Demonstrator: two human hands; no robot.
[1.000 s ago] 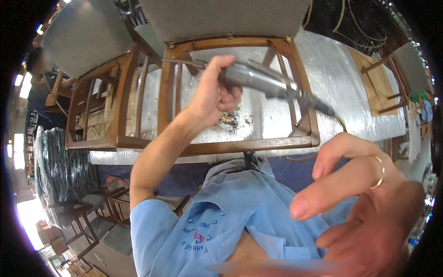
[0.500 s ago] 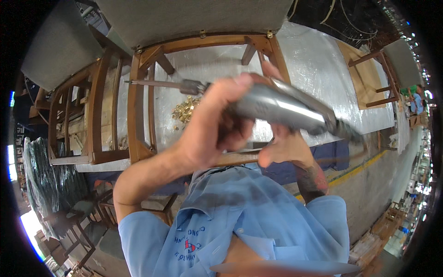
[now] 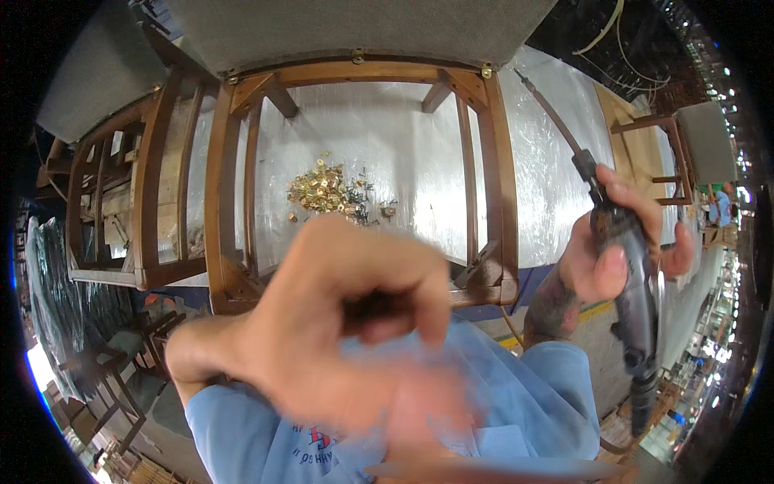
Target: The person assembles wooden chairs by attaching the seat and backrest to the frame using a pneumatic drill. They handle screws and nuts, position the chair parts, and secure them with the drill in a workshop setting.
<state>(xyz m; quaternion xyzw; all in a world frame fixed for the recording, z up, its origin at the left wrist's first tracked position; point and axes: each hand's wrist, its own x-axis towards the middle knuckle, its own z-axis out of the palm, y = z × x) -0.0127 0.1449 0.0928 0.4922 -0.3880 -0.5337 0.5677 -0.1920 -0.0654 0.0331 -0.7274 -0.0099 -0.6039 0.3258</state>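
A dark power screwdriver [image 3: 625, 250] with a long bit is in my right hand [image 3: 597, 258], out to the right. Its bit points up and to the far left, close to the chair frame's far right corner. My left hand [image 3: 347, 315] is raised large and blurred in the middle, its fingers bent; motion smears the fingertips, so what they hold, if anything, cannot be made out. Beyond it stands an upturned wooden chair frame [image 3: 505, 194] with a grey padded panel [image 3: 355, 28]. Within the frame lies a pile of brass-coloured fittings [image 3: 318, 187] beside small dark screws [image 3: 363, 198].
A second upturned chair [image 3: 153, 177] stands at the left, and another chair [image 3: 713, 145] at the far right. Plastic film [image 3: 548, 161] covers the work table. Wrapped bundles [image 3: 68, 298] and more chairs [image 3: 133, 371] are at the lower left.
The screwdriver has swung from across the middle to the right, now in my right hand alone. My left hand has come off it and moved nearer to me.
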